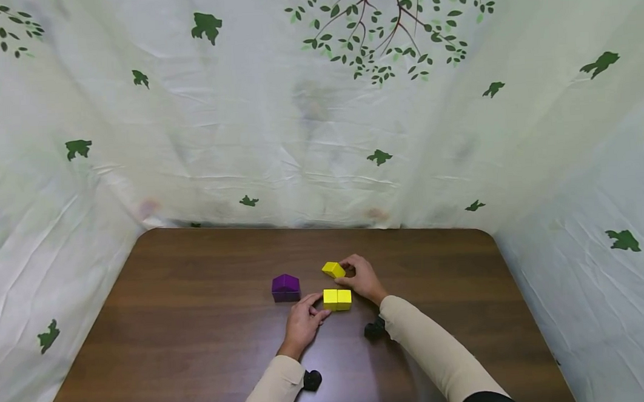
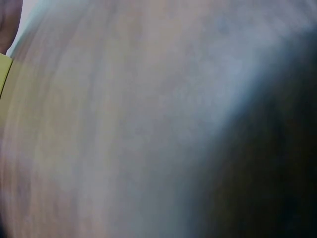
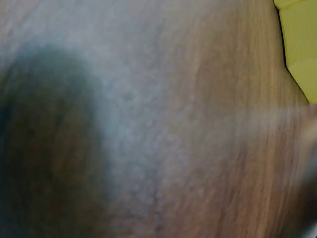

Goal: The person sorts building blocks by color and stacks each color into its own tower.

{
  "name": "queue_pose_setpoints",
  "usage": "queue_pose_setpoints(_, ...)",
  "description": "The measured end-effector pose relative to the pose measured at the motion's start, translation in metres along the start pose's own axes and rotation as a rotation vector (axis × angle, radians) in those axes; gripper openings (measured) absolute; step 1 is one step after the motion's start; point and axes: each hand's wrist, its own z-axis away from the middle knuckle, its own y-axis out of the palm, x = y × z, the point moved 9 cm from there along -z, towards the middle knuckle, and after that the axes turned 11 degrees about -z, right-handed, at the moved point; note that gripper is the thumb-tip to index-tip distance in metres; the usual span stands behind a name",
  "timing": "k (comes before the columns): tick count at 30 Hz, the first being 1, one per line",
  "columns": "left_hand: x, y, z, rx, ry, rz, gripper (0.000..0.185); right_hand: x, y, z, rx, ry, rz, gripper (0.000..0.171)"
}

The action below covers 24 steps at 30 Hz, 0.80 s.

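In the head view my right hand (image 1: 363, 279) pinches a yellow triangular block (image 1: 333, 269) between thumb and fingers, behind a pair of yellow blocks. These two yellow blocks (image 1: 337, 300) stand side by side, touching. At their left side is my left hand (image 1: 302, 323), its index finger and thumb reaching to the left block's edge. Left of that hand sits a purple block with a peaked top (image 1: 286, 287). Only a strip of yellow block (image 2: 4, 72) enters the left wrist view. The right wrist view catches yellow blocks (image 3: 299, 42) at its upper right corner.
A brown wooden table (image 1: 197, 329) lies under everything. Behind it and at both sides hangs a pale curtain (image 1: 252, 119) printed with leaves and birds. Black wrist cameras (image 1: 312, 380) sit near the cuffs. Both wrist views are mostly blurred.
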Motion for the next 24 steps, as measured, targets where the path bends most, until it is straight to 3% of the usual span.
queue_pose_setpoints(14,0.000,0.004,0.000,0.025,-0.013,0.016,0.044,-0.001,-0.010,0.014,0.028,-0.023,-0.002,0.034)
queue_pose_setpoints(24,0.002,0.005,-0.004,0.024,-0.027,0.018,0.043,-0.002,-0.019,0.034,-0.067,0.069,-0.090,0.031)
